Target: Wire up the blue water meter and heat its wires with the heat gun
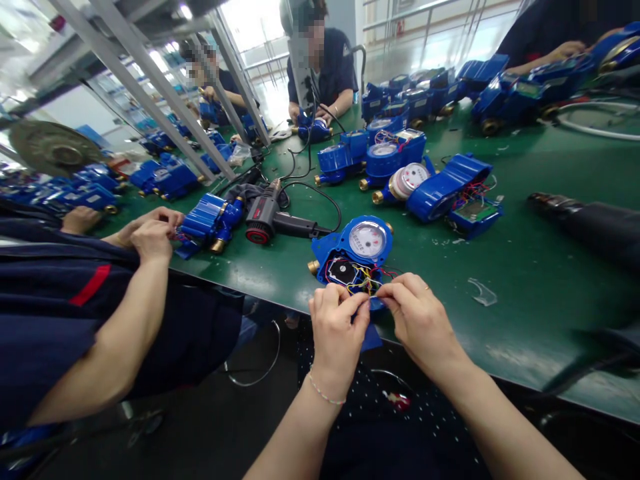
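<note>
In front of me at the table's edge lies a blue water meter [369, 241] with a round white dial and brass pipe ends. Its lower compartment is open, showing a black round part [343, 269] and a tangle of red, yellow and white wires [369, 275]. My left hand [340, 327] is closed in a pinch on the wires at the compartment's near edge. Just right of it, my right hand [417, 317] also pinches wires, thumb against forefinger. The fingertips nearly meet, and the exact wire ends between them are too small to make out.
A black heat gun [280, 217] lies left of the meter, its cord running back. Beyond stand several blue meters [383, 160], one with an opened wired box [475, 210]. Another dark tool [580, 217] and a clear plastic scrap [483, 292] lie right. A co-worker's hands [153, 233] work at left.
</note>
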Tool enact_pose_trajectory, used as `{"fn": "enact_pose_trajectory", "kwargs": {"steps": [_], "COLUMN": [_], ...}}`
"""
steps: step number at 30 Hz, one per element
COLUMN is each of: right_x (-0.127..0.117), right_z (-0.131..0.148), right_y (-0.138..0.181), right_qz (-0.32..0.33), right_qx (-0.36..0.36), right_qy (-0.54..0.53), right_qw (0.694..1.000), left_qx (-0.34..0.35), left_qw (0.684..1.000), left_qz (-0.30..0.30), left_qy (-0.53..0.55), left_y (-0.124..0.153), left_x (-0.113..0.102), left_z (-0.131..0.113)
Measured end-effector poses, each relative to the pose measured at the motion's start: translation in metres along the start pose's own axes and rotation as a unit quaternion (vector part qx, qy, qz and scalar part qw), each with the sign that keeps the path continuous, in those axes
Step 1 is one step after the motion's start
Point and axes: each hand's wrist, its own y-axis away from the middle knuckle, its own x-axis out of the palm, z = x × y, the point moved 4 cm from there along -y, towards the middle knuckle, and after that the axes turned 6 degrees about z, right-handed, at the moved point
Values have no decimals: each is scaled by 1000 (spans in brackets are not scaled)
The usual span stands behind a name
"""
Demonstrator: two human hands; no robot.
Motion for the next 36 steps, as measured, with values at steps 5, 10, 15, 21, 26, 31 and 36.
{"fn": "enact_pose_trajectory", "kwargs": {"steps": [5, 10, 15, 21, 26, 31, 36], "right_x": [4, 6, 0, 2, 2, 2, 3], "right_z": [-3, 0, 3, 0, 1, 3, 5], "right_y": [-2, -2, 3, 2, 0, 2, 5], "right_qz": [-22, -17, -49, -30, -15, -16, -27], "right_qx": [1, -18, -63, -95, -124, -133, -150], "right_qy": [34, 27, -8, -16, -2, 14, 17], "right_qw": [999, 999, 997, 995, 992, 991, 988], "left_qx": [-31, -35, -23, 3, 1, -14, -38], "left_qw": [996, 993, 996, 998, 995, 994, 994], "left_qz": [67, 95, 74, 56, 85, 96, 89], "left_qy": [43, 65, 48, 20, 43, 41, 41], "left_y": [-6, -5, -3, -1, -2, -3, -2], "left_x": [4, 4, 5, 6, 5, 4, 8], "left_z": [1, 2, 5, 6, 7, 7, 9]}}
